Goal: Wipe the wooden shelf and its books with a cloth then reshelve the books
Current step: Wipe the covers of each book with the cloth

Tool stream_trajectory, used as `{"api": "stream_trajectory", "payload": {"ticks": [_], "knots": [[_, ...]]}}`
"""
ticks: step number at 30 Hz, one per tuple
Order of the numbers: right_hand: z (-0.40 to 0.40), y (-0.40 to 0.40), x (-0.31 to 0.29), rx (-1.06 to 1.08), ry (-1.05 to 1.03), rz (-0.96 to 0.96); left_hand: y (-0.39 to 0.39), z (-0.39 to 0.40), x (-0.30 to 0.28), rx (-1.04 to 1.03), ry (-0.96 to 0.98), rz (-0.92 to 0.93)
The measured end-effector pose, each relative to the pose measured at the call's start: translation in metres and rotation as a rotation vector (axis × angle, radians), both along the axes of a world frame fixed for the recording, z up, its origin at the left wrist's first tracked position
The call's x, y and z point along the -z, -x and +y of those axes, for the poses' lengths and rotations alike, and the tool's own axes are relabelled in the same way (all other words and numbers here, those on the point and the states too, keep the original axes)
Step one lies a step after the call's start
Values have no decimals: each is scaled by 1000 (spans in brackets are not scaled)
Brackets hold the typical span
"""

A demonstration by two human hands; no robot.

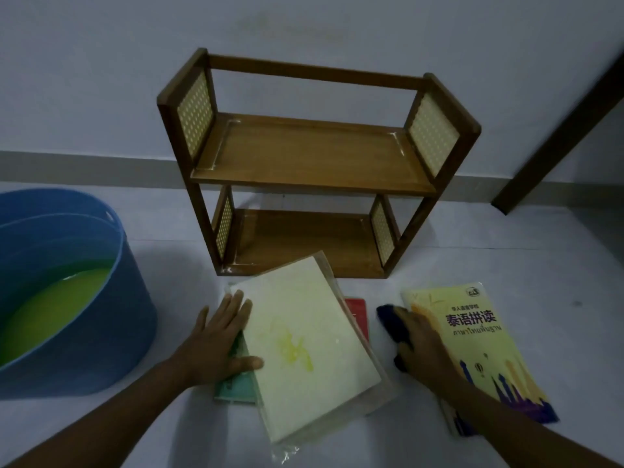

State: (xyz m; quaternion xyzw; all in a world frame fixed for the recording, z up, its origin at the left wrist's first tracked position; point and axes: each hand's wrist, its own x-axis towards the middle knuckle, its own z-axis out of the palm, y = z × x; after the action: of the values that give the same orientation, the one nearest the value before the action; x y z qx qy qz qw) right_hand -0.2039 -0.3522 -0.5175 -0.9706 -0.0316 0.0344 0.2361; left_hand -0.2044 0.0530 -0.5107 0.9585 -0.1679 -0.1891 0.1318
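Note:
A two-tier wooden shelf (314,157) with cane side panels stands against the wall, and both its boards are bare. On the floor before it lies a pale yellow book in a clear sleeve (304,349), over a teal book (236,386) and a red book (357,310). My left hand (219,342) holds the pale book by its left edge, fingers under it and thumb on top. My right hand (422,346) grips a dark blue cloth (393,324) against the left edge of a yellow language book (479,346).
A big blue tub (84,298) holding yellow-green liquid stands on the floor at the left. A dark wooden door frame (560,130) runs down the right side. Pale floor stretches between the tub and the books.

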Motion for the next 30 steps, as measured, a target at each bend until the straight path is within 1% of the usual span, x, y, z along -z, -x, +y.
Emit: {"api": "stream_trajectory", "payload": {"ticks": [1,2,3,5,6,7,9,10,11,12,13,14,15,16,17,18,19,20,22,23,24,25,26,27,28,29,30], "knots": [[3,-8,-14,65,-67,-38,0,0,0,-1,-6,-13],[13,-12,-27,83,-108,-76,1,2,1,1,-10,-27],[26,-12,-36,45,-94,-105,1,2,2,8,-14,-35],[63,7,-46,-108,29,-117,2,2,3,3,-8,-44],[82,25,-38,-204,118,-160,2,2,4,-2,0,-46],[102,47,-27,-296,160,-167,2,3,4,-6,1,-44],[134,84,-14,-454,127,-249,3,1,3,-2,-12,-44],[143,90,-13,-601,126,-282,3,2,2,-1,-28,-40],[146,84,-18,-740,180,-290,3,1,0,0,-41,-31],[147,70,-26,-822,246,-267,3,2,-2,-1,-43,-19],[144,50,-32,-844,305,-261,2,2,-3,-6,-33,-13],[138,26,-35,-781,358,-274,2,2,-5,-9,-18,-8],[134,0,-35,-636,404,-253,1,1,-6,-8,-5,-1],[133,-18,-34,-473,394,-195,1,2,-6,-7,2,7],[136,-23,-37,-357,363,-114,2,2,-6,-6,3,9],[145,-16,-38,-311,343,-116,2,3,-5,-2,3,10],[158,-1,-35,-364,362,-156,2,3,-5,7,10,14],[171,21,-33,-475,356,-168,3,4,-6,21,22,23],[181,59,-25,-743,270,-181,2,5,-4,68,21,7],[179,56,-28,-845,265,-170,3,5,-3,87,18,-9],[176,39,-33,-894,299,-204,4,5,-4,88,29,-5],[172,15,-36,-891,333,-239,5,4,-4,71,51,14],[168,-15,-36,-765,337,-232,5,3,-4,46,75,24],[164,-44,-37,-553,317,-216,5,2,-4,23,97,21],[163,-65,-41,-353,288,-143,5,0,-4,2,116,14],[164,-79,-41,-188,247,-99,5,-1,-6,-22,135,-1],[171,-80,-46,-90,232,-73,5,-1,-7,-44,150,-11]]}}
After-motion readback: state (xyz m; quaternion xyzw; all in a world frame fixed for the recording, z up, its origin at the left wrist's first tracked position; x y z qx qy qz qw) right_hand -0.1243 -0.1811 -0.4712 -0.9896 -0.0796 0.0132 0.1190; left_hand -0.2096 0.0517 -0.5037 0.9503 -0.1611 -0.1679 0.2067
